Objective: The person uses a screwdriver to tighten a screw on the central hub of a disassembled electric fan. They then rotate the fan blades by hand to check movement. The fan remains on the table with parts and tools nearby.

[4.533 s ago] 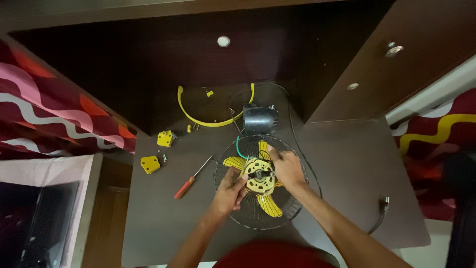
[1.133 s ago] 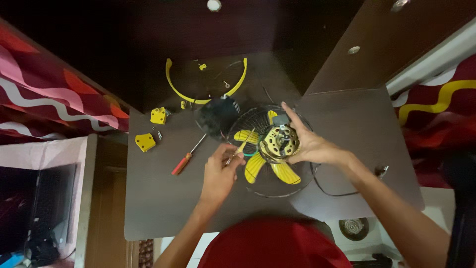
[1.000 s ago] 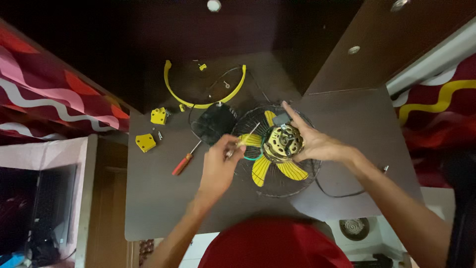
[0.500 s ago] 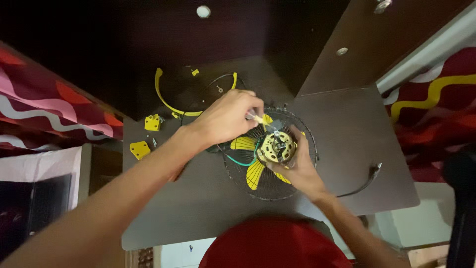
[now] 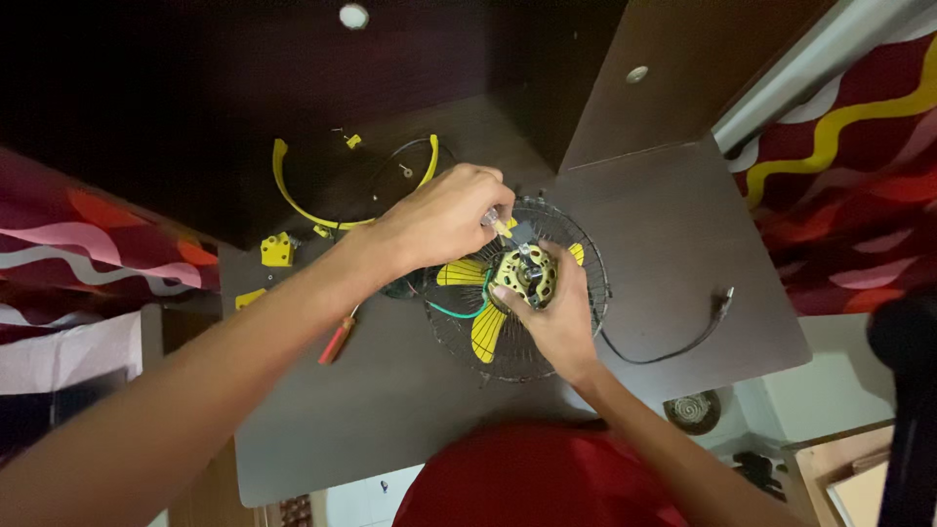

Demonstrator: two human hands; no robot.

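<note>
- Change since half a second back: little. The left hand (image 5: pixel 444 217) is held over the motor (image 5: pixel 525 276) as before, with the forearm crossing from the lower left of the frame.
- Change over the last second: the left hand was lying on the table (image 5: pixel 683 254) left of the motor and has been lifted up and across to the motor's top edge. The work is judged to have passed from steadying to acting on the motor itself.
- Left hand: closed narrowly on a small pale-handled tool (image 5: pixel 498 224), its tip directed at the motor. What the tip meets cannot be told.
- Right hand (image 5: pixel 556 317): cupped under and around the motor from below, fingers bent, holding it.
- Motor: a round yellowish body with a dark centre, seated at the middle of the wire guard (image 5: pixel 586 322). Yellow blades (image 5: pixel 486 332) are spread left of and below it; a green wire (image 5: pixel 454 312) runs out to its left.
- Left of the motor: a red-handled screwdriver (image 5: pixel 337 342) and two yellow clips (image 5: pixel 277 250) are lying on the table, untouched.
- Above and left of the motor: a yellow ring (image 5: pixel 293 200).
- Right of the motor: a black cable (image 5: pixel 673 346).
</note>
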